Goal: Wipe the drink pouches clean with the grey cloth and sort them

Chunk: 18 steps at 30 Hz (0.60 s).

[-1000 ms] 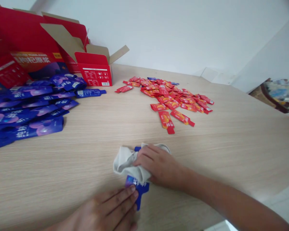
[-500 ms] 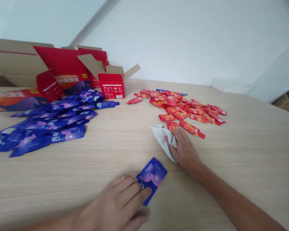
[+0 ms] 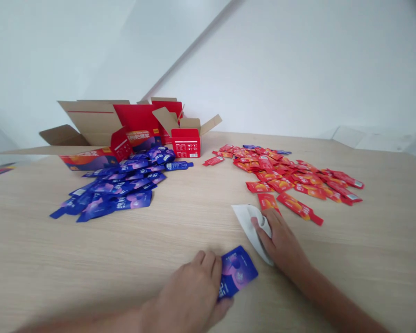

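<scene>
A blue sachet (image 3: 238, 272) with a pink-purple print is gripped by my left hand (image 3: 197, 286), low in the middle of the view. Part of the sachet is hidden under the fingers. My right hand (image 3: 280, 238) clutches a crumpled white cloth (image 3: 249, 224) just beyond and to the right of the sachet. Close to the right fingertips lies a red sachet (image 3: 268, 202), the nearest of a spread pile of red sachets (image 3: 280, 169). A heap of blue sachets (image 3: 121, 185) lies farther off on the left.
Open red cardboard boxes (image 3: 138, 121) stand behind the blue heap. A smaller red box (image 3: 186, 142), flaps raised, sits at their right. A few blue sachets (image 3: 251, 146) lie behind the red pile. The wooden table (image 3: 90, 259) meets a white wall (image 3: 298, 69) at the back.
The view has swung left and up. The blue sachet has turned in my left hand, which has shifted closer around it. My right hand still holds the cloth.
</scene>
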Each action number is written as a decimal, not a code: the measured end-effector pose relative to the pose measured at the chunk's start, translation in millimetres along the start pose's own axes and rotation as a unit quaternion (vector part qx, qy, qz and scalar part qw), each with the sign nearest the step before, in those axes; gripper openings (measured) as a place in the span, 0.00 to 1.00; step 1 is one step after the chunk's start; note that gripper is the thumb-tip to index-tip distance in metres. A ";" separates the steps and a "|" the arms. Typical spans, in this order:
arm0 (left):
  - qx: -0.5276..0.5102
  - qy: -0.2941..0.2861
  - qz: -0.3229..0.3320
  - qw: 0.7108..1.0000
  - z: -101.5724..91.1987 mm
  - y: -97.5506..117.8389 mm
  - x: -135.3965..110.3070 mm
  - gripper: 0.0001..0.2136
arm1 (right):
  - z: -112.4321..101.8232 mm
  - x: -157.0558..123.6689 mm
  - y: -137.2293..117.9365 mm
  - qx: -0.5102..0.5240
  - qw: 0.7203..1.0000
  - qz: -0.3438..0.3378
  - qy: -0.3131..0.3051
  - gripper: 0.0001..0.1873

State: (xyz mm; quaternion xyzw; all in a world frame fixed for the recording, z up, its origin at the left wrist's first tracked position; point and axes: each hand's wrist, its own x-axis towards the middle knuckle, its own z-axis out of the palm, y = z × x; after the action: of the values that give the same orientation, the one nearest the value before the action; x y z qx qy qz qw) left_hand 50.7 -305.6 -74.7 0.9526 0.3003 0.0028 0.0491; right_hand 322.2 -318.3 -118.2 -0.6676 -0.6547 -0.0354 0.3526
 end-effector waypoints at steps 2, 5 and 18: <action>0.007 -0.002 -0.004 1.000 1.8 2.9 5.2 0.18 | -0.9 -0.8 0.5 0.010 1.000 0.007 -0.004 0.11; -0.010 -0.015 0.019 1.000 2.5 0.3 8.5 0.13 | -1.5 -2.8 0.8 0.021 1.000 0.006 -0.008 0.11; -0.464 0.066 -0.167 0.867 -45.0 -132.5 -4.0 0.20 | 8.7 -10.3 6.5 0.030 0.999 0.020 -0.002 0.14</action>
State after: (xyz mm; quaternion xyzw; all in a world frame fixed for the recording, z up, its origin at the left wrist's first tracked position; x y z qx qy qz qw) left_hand -30.0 -195.8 -42.5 0.7531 0.4213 0.1964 0.4656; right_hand 322.9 -321.8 -132.7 -0.6697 -0.6428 -0.0077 0.3718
